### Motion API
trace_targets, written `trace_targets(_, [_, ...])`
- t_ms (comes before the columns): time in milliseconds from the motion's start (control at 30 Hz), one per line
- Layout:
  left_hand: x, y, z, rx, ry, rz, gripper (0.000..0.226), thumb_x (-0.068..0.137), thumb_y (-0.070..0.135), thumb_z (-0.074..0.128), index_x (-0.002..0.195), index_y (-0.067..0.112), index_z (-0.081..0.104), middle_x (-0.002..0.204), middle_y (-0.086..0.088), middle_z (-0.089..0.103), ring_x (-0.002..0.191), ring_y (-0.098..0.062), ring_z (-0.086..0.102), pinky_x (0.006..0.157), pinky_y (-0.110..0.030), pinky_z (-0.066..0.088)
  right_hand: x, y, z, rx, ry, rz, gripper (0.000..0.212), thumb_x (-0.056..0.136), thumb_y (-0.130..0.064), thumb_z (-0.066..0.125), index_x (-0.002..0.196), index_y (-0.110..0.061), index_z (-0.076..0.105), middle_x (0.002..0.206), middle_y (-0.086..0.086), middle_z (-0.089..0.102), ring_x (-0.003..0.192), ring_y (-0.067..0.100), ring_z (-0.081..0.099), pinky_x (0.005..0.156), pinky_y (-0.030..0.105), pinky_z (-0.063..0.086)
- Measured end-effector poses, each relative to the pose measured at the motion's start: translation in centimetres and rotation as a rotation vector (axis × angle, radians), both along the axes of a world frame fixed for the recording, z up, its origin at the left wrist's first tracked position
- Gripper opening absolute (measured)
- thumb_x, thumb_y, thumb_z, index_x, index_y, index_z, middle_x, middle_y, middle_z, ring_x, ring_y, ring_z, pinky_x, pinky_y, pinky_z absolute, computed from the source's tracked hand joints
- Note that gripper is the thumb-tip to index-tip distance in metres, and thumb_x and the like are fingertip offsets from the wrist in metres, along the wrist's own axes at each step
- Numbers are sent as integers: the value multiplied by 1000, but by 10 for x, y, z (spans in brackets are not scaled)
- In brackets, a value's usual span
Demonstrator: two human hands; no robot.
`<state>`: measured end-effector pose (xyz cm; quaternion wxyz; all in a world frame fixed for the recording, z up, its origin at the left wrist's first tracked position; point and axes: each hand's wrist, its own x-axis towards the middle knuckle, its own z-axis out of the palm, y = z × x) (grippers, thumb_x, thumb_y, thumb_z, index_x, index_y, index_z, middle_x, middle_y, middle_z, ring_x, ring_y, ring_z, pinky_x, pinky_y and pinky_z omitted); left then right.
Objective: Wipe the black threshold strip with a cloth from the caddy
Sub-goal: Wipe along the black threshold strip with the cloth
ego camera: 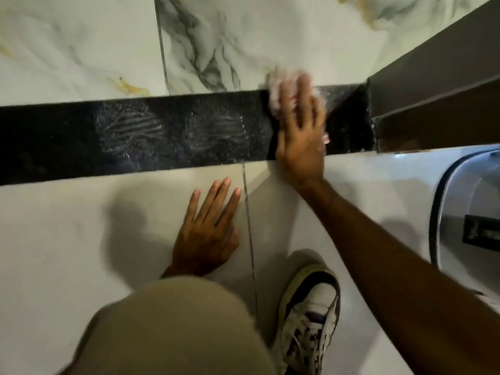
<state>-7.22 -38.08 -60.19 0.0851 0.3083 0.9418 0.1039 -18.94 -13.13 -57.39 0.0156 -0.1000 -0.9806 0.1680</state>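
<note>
A black threshold strip (162, 136) runs across the floor from left to right, with two dusty shoe prints on its middle. My right hand (300, 131) lies flat on the strip's right part, fingers spread, pressing a pale pink cloth (276, 90) onto it; the cloth shows past the fingertips and is blurred. My left hand (208, 231) rests palm down on the light floor tile just in front of the strip and holds nothing.
Marble-patterned tiles (81, 50) lie beyond the strip. A dark door frame (433, 77) closes off the strip's right end. A white rounded container (465, 212) with a dark rim stands at the right edge. My knee (176, 328) and white sneaker (311, 312) are at the bottom.
</note>
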Motion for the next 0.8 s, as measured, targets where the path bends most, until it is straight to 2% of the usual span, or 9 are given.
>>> trace_targets(100, [-2,1,9,-9,-5,3,73,105,40,46,171,14,29,179,-17,26,167,-35,25,135,-63,19,40,-1,8,32,-59,90,59,111,-25,46,168,-16,33,177,17,23,156,43,33,122,60,44])
trace_targets(167, [-3,3,12,-18,-12,14,72,105,39,47,170,13,32,178,-18,27,166,-37,28,134,-65,22,71,4,12,119,-12,-38,53,107,-20,60,157,-5,51,162,30,47,131,50,57,101,58,58])
trace_targets(233, [-3,5,11,-10,3,9,72,105,40,48,169,10,34,177,-20,28,164,-39,31,133,-65,21,81,18,15,229,-14,-170,52,103,-22,64,151,-2,58,146,33,60,115,50,65,91,51,58])
trace_targets(400, [0,-1,-10,33,50,2,71,111,47,32,172,12,27,180,-19,24,168,-35,21,138,-59,6,15,28,-1,221,-37,-319,67,108,-38,31,166,-4,32,173,20,32,151,48,40,127,60,32])
trace_targets(467, [0,0,-14,43,48,-4,71,111,49,30,173,13,25,181,-17,22,169,-33,17,138,-57,2,-9,15,-11,118,57,-222,64,111,-32,35,168,-3,26,177,17,24,162,41,27,135,57,24])
trace_targets(567, [-1,0,-11,44,42,3,73,109,46,40,173,14,25,180,-18,24,168,-34,20,138,-58,5,3,-3,-11,-7,68,13,64,110,-14,51,167,0,26,177,21,22,166,37,17,135,57,27])
trace_targets(633, [-1,0,-7,44,33,-1,76,107,44,45,173,14,24,180,-18,23,168,-35,22,137,-60,9,43,-3,-3,10,48,115,56,109,-4,49,163,3,35,174,24,28,165,37,23,132,55,34])
trace_targets(733, [0,-1,-4,30,41,10,76,107,43,47,173,14,23,180,-18,24,167,-36,24,136,-63,16,93,13,8,67,62,54,42,112,-6,44,151,8,53,162,29,47,153,42,47,113,54,57])
trace_targets(800, [0,0,-5,32,46,12,76,106,44,49,172,14,26,179,-18,25,166,-36,27,135,-64,19,91,23,8,90,84,-73,45,108,1,49,153,10,49,161,31,46,152,44,47,112,56,57])
